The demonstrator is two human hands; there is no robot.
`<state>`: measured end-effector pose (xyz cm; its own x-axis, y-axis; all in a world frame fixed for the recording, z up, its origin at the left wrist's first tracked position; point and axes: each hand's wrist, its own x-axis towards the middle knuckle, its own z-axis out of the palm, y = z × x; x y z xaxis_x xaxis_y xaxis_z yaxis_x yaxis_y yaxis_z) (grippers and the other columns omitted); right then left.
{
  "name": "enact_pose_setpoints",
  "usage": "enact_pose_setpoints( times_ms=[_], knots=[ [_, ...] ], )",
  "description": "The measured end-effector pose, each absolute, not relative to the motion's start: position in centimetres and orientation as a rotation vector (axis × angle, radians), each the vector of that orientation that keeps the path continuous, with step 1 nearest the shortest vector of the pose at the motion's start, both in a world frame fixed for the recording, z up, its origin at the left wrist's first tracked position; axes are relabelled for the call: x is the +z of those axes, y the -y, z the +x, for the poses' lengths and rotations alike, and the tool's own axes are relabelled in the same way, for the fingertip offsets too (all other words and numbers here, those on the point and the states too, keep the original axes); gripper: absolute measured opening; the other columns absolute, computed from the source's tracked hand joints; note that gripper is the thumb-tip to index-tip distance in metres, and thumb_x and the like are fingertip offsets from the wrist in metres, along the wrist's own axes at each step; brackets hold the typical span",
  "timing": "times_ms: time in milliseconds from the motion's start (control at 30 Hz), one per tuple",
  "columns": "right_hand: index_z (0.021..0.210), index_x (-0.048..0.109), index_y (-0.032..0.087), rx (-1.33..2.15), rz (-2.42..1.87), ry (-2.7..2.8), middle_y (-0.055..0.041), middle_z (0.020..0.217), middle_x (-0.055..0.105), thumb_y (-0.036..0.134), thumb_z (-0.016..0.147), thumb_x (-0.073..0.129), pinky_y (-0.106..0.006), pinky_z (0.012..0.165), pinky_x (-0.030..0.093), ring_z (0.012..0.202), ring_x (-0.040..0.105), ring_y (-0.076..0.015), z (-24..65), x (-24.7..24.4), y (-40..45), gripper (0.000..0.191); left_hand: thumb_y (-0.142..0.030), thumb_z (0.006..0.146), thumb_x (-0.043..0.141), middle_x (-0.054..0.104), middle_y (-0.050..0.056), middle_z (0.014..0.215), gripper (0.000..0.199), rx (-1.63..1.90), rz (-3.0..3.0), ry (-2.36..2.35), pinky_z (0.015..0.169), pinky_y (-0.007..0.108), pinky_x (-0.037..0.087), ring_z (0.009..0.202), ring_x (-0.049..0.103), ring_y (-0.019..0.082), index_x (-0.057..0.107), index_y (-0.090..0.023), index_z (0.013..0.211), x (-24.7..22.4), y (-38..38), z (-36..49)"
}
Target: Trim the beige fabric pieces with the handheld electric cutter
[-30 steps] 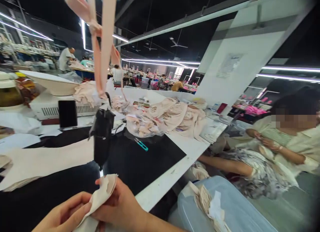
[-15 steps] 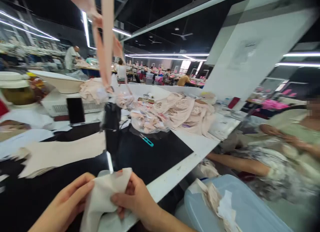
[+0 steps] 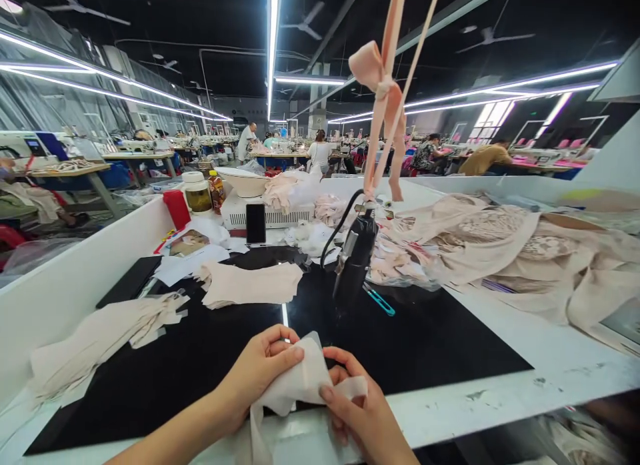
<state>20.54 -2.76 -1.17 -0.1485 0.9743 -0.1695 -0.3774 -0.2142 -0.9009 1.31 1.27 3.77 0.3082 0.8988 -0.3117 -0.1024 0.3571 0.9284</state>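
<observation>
My left hand (image 3: 273, 361) and my right hand (image 3: 353, 398) grip one pale beige fabric piece (image 3: 295, 385) over the front edge of the table. The left thumb presses on its top face, while the right fingers pinch its other side, where a loose end curls over them. Part of the fabric hangs down past the left wrist. A flat stack of beige fabric pieces (image 3: 253, 283) lies on the black mat (image 3: 200, 358) beyond my left hand. Turquoise thread snips (image 3: 380, 300) rest on the mat beyond my right hand.
A black handheld tool (image 3: 356, 255) hangs from peach straps (image 3: 383, 111) above the mat. More cut pieces (image 3: 105, 338) lie at left. Beige garments (image 3: 525, 251) are heaped at right. A phone (image 3: 255, 223) leans against a white machine (image 3: 273, 217).
The view has swung left, so the co-worker and blue bin at right are out of sight. Both hands still hold the fabric, now turned, with its end over the right fingers.
</observation>
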Motion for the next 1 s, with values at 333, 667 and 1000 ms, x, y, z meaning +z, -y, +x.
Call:
enact_pose_setpoints(
  times_ms=[333,667,1000],
  knots=[
    [0.123,0.073,0.028,0.844,-1.350,1.328,-0.0058,0.104,0.074,0.043,0.072,0.084,-0.030,0.068,0.055,0.089,0.065,-0.0227,24.5,-1.0,2.1,0.054,-0.066,0.060,0.096,0.062,-0.005,0.065,0.068,0.816,1.010,-1.025,0.053,0.018,0.034,0.055,0.049,0.006,0.066,-0.015,0.093,5.1,-1.1,0.8],
    [0.087,0.080,0.018,1.534,-1.059,1.714,-0.0041,0.085,0.075,0.059,0.077,0.083,-0.031,0.081,0.054,0.083,0.068,-0.0233,20.2,0.9,1.7,0.041,-0.067,0.070,0.089,0.058,-0.004,0.068,0.059,0.814,1.173,-1.012,0.055,0.019,0.033,0.058,0.045,0.008,0.065,-0.016,0.090,6.8,-0.7,0.5],
    [0.074,0.057,0.021,1.584,-1.382,1.704,0.0059,0.059,0.052,0.044,0.085,0.065,-0.023,0.048,0.034,0.045,0.045,-0.0098,21.5,1.3,2.1,0.027,-0.060,0.094,0.060,0.055,-0.002,0.071,0.042,0.780,1.677,-1.154,0.059,0.024,0.037,0.061,0.047,0.013,0.062,-0.017,0.095,2.2,-4.7,-0.1]
  ],
)
